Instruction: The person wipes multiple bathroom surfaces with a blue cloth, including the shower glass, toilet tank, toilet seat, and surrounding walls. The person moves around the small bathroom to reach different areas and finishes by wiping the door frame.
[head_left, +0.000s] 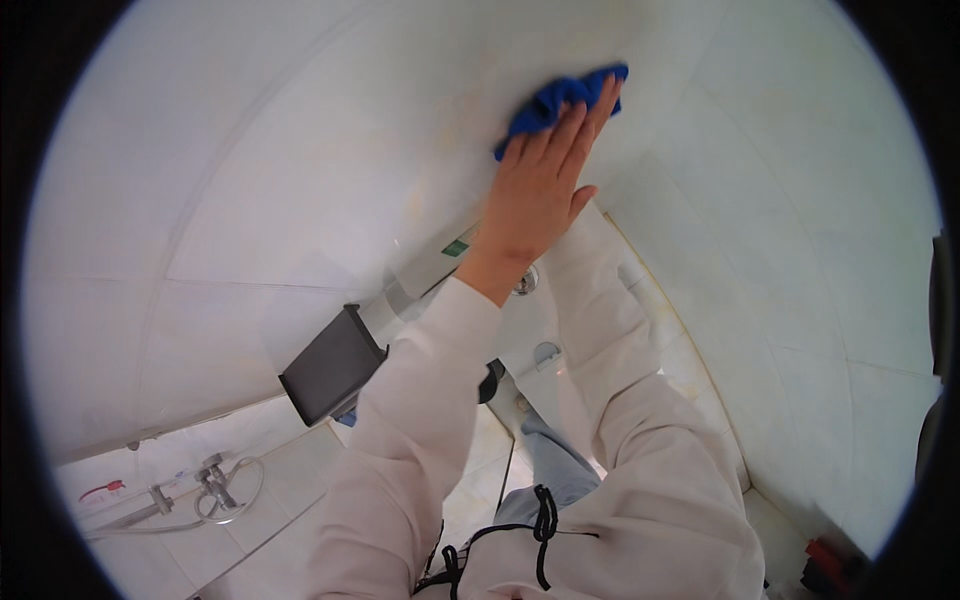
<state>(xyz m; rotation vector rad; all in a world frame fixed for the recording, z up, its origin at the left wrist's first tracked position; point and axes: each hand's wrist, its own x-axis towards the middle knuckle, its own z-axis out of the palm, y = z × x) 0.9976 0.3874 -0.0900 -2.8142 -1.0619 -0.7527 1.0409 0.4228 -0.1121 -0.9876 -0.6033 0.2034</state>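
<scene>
My left hand (531, 187) is stretched flat over a crumpled blue cloth (551, 105) and presses it against the pale tiled wall (360, 135). The fingers lie on the cloth's lower part, and its upper edge sticks out beyond them. My thumb stands apart on the right side. Beside it, my right arm in a light sleeve (600, 300) reaches up toward the same place. My right hand is out of sight, apparently behind the left one. Below the left wrist, a round chrome button (527, 280) shows on a white fixture that looks like a toilet cistern.
A dark grey box-like holder (334, 367) juts from the wall left of my left forearm. Lower left, a shower mixer tap (216, 487) has a looped hose. Another tiled wall (795, 247) rises on the right. A red object (825, 562) lies lower right.
</scene>
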